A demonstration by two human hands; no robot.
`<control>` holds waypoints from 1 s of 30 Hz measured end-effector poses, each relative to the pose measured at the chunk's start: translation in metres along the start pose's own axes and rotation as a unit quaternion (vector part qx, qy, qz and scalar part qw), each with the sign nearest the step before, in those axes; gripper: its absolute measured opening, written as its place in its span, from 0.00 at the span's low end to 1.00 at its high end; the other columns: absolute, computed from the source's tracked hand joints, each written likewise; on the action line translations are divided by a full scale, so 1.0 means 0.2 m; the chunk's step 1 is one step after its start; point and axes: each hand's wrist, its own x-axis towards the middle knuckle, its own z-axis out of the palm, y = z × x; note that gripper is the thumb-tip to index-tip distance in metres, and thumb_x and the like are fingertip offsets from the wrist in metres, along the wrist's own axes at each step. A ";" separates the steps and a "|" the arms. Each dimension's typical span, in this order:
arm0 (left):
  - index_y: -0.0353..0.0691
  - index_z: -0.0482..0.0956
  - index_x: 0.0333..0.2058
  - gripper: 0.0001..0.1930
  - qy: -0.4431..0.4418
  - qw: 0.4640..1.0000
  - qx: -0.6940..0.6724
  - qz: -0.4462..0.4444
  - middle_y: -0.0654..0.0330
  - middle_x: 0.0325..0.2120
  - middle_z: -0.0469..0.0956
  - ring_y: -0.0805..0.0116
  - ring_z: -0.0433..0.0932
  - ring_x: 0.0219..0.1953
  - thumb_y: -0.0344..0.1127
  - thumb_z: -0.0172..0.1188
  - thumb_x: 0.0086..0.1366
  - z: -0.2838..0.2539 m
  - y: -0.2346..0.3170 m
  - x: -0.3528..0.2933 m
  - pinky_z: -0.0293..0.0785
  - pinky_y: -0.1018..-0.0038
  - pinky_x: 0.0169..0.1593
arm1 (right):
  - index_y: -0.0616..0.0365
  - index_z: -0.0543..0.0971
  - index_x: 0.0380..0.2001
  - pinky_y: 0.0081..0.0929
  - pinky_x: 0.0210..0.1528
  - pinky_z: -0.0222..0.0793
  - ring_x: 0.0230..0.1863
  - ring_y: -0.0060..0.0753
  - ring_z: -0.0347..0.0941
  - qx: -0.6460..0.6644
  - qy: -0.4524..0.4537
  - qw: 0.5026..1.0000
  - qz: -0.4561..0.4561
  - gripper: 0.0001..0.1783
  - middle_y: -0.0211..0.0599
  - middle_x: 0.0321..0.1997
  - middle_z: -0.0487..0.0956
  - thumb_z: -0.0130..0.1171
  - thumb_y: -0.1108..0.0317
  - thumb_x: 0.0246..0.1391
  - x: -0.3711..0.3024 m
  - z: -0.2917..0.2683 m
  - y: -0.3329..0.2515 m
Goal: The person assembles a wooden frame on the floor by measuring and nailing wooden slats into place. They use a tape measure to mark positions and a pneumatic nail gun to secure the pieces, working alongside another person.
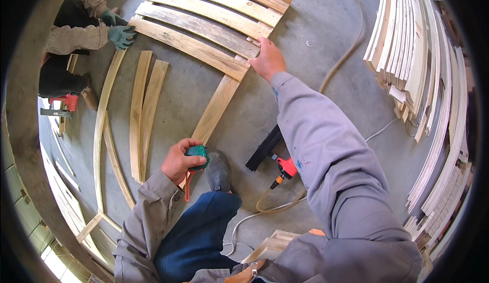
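Observation:
My left hand [178, 161] is closed around a small green tape measure [197, 153] with an orange strap hanging below it, held above my knee and grey shoe [219, 172]. My right hand [267, 59] reaches forward and rests with spread fingers on the near end of a wooden slat [188, 46], where it crosses the long side rail [216, 107] of a slatted frame lying on the concrete floor. Several slats lie side by side on that frame. Across the frame, another person's green-gloved hands [120, 34] hold the far end of the same slat.
A red and black nail gun [275, 156] with an orange hose lies on the floor by my right arm. Loose boards [143, 110] lie left of the rail. A tall stack of pale boards [412, 54] fills the right. A second red tool [63, 105] lies beside the other person.

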 end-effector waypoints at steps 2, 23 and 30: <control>0.34 0.72 0.52 0.29 -0.006 1.000 -0.008 0.003 0.58 0.40 0.77 0.68 0.80 0.38 0.23 0.72 0.52 0.00 0.00 0.01 0.82 0.72 0.39 | 0.59 0.72 0.59 0.41 0.58 0.73 0.56 0.52 0.75 -0.010 0.008 1.000 -0.013 0.39 0.51 0.53 0.79 0.75 0.64 0.40 0.03 0.02 0.00; 0.38 0.74 0.50 0.24 -0.009 0.998 -0.070 0.000 0.60 0.40 0.78 0.69 0.80 0.38 0.23 0.70 0.55 0.02 0.02 0.03 0.83 0.71 0.39 | 0.63 0.71 0.56 0.41 0.60 0.71 0.55 0.54 0.74 0.042 0.052 0.991 -0.112 0.40 0.53 0.54 0.78 0.76 0.59 0.40 0.17 -0.06 -0.41; 0.40 0.76 0.50 0.23 -0.028 0.995 -0.093 0.012 0.59 0.41 0.79 0.66 0.82 0.40 0.22 0.69 0.56 0.02 0.09 -0.02 0.84 0.70 0.40 | 0.67 0.73 0.56 0.39 0.58 0.72 0.57 0.52 0.75 0.227 0.107 0.937 -0.243 0.41 0.56 0.54 0.78 0.76 0.56 0.42 0.27 -0.39 -1.03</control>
